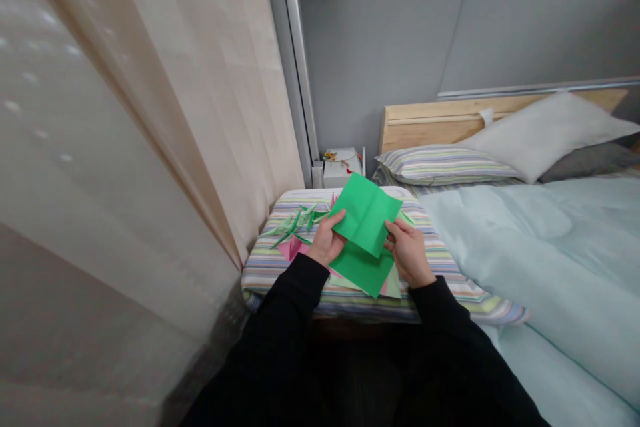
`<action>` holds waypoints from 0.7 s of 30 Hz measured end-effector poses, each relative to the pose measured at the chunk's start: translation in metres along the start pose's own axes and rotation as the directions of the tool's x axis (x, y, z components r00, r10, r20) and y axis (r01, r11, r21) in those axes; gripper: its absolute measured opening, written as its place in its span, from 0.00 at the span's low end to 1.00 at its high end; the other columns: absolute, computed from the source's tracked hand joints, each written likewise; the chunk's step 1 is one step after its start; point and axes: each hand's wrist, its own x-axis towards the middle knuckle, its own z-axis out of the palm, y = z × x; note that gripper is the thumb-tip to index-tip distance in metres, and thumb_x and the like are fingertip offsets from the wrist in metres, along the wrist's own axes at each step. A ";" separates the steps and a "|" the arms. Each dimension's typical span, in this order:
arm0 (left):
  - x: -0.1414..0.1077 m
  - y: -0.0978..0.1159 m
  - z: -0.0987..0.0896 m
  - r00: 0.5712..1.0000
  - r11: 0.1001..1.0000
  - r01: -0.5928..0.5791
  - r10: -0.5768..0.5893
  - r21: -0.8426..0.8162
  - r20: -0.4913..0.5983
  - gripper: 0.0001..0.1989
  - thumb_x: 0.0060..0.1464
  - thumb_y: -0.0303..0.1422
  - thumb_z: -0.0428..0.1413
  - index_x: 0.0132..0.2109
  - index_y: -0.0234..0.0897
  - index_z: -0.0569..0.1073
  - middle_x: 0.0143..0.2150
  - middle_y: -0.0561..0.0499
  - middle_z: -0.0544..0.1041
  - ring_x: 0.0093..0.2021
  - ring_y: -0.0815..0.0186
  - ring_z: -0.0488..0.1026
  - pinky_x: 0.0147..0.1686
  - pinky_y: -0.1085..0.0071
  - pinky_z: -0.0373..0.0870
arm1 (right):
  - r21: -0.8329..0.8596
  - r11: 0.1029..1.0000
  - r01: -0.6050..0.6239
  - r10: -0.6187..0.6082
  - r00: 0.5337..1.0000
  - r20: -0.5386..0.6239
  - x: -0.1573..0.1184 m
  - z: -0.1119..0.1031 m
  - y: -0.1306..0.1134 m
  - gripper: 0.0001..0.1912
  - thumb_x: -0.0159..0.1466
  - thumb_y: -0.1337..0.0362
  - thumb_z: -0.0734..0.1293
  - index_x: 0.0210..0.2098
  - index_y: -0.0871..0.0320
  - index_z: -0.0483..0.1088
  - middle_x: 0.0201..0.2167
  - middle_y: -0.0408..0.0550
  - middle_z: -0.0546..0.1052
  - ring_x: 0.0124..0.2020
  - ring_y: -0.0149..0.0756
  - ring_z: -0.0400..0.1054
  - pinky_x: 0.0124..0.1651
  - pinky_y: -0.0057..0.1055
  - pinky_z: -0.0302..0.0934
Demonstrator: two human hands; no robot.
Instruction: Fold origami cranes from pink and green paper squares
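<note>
Head view: a green paper sheet [365, 227] was held up between both hands, over a striped folded bedding pile [350, 303]. Its long axis ran away from the wearer, tilted slightly right, with the far corner pointed up toward the bedside box. Crease lines were visible across it. A lower green flap [361, 270] hung below it, toward the wearer; whether this was the same sheet could not be told.

Left hand [326, 238]: fingers were kept together and pressed on the sheet's left edge. Right hand [410, 253]: fingers [395, 230] were kept close together and pinched on the right edge. Exact thumb placement could not be told. Black sleeves [265, 327] covered both forearms.

Green paper cranes [295, 227] were laid just left of the left hand, on the pile. Pink paper [290, 249] was placed beneath them, and pale paper [393, 285] was seen under the flap. A beige curtain [150, 113] was hung along the left side. Beyond the pile, a white box [343, 168], striped pillow [440, 165] and wooden headboard [430, 121] were seen. A pale blue duvet [550, 267] was spread to the right.
</note>
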 end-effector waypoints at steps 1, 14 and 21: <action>0.000 0.000 0.000 1.000 1.000 -0.009 0.009 -0.003 0.003 0.15 0.44 0.32 0.68 0.41 0.32 0.80 0.41 0.42 0.85 0.53 0.49 0.80 0.59 0.54 0.73 | 0.001 1.000 0.002 -0.002 1.000 -0.012 -0.001 0.002 0.001 0.16 0.49 0.55 0.77 0.34 0.56 0.76 0.26 0.42 0.78 0.24 0.31 0.69 0.22 0.25 0.63; -0.005 -0.004 0.004 0.994 0.997 0.067 -0.070 0.043 0.079 0.19 0.45 0.32 0.68 0.46 0.30 0.80 0.49 0.37 0.83 0.57 0.45 0.77 0.62 0.50 0.70 | -0.013 0.987 0.162 -0.162 0.986 -0.037 -0.002 0.000 0.022 0.22 0.56 0.56 0.76 0.47 0.58 0.78 0.52 0.54 0.82 0.53 0.52 0.77 0.56 0.50 0.73; -0.010 -0.007 0.009 0.967 0.984 0.158 -0.170 0.079 0.190 0.22 0.48 0.32 0.67 0.51 0.30 0.78 0.51 0.37 0.83 0.59 0.44 0.76 0.62 0.48 0.70 | -0.099 0.957 0.273 -0.277 0.960 -0.035 -0.010 0.001 0.029 0.26 0.56 0.54 0.77 0.52 0.58 0.76 0.52 0.56 0.82 0.53 0.52 0.77 0.56 0.51 0.72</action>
